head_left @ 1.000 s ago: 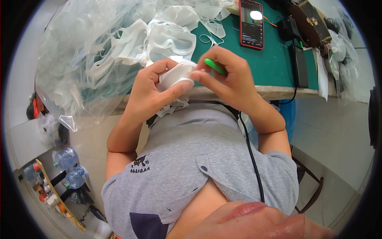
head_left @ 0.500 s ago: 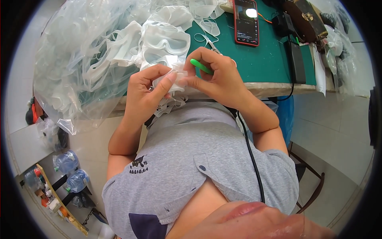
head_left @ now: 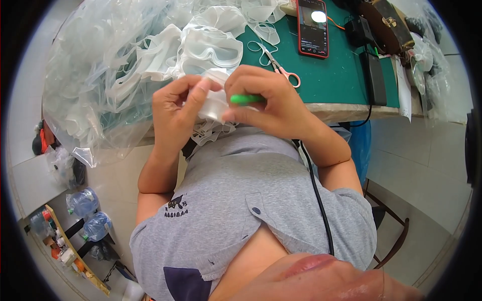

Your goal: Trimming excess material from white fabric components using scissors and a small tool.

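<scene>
Between my two hands, close to the table's front edge, is a white, soft, rubbery goggle-frame piece (head_left: 215, 108). My left hand (head_left: 173, 103) is closed, pinching its upper left edge between thumb and fingers. On the other side, my right hand (head_left: 271, 100) has its thumb and fingertips at the piece's right edge. Tucked in that same hand is a slim tool with a bright green handle (head_left: 246, 99); its working end is hidden. Just beyond my hands lie several similar white goggle frames (head_left: 213, 52), heaped together. Thin white strips (head_left: 211, 134) hang below the held piece by my waist.
A large clear plastic bag (head_left: 95, 100) of white pieces covers the table's left. On the green mat (head_left: 341, 75) lie pink-handled scissors (head_left: 288, 75) and a red-edged phone (head_left: 312, 30). Farther right are a black power brick (head_left: 371, 78) with its cord and a brown bag (head_left: 386, 25).
The held white piece has been turned and shows more of its curved side. My left hand has shifted slightly left. The green handle has swung from slanting to nearly level, and the scissors' handles are uncovered.
</scene>
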Action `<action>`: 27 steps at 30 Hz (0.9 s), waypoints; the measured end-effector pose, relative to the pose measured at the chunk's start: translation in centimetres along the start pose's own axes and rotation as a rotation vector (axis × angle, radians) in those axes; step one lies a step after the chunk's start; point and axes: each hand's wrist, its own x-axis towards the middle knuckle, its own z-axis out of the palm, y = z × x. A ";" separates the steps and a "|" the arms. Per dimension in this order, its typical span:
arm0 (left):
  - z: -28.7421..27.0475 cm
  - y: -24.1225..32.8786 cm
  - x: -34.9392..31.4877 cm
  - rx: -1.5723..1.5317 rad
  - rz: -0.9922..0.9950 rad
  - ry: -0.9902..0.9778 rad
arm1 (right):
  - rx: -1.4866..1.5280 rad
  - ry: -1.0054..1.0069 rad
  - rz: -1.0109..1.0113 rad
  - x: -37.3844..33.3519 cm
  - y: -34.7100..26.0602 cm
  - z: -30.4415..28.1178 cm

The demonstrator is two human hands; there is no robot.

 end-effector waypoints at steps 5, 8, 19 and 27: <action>-2.2 -0.8 1.3 -0.027 0.042 0.055 | 0.161 -0.184 -0.098 -0.7 -0.5 -1.3; -2.3 -0.4 1.2 -0.048 -0.008 0.084 | 0.141 -0.161 0.032 -0.5 -0.9 -1.1; -0.5 0.4 0.2 -0.010 0.159 -0.127 | -0.185 0.075 0.096 0.4 -0.7 -0.2; -0.7 0.6 0.1 0.117 0.067 -0.174 | -0.177 0.096 0.077 0.2 -0.7 0.0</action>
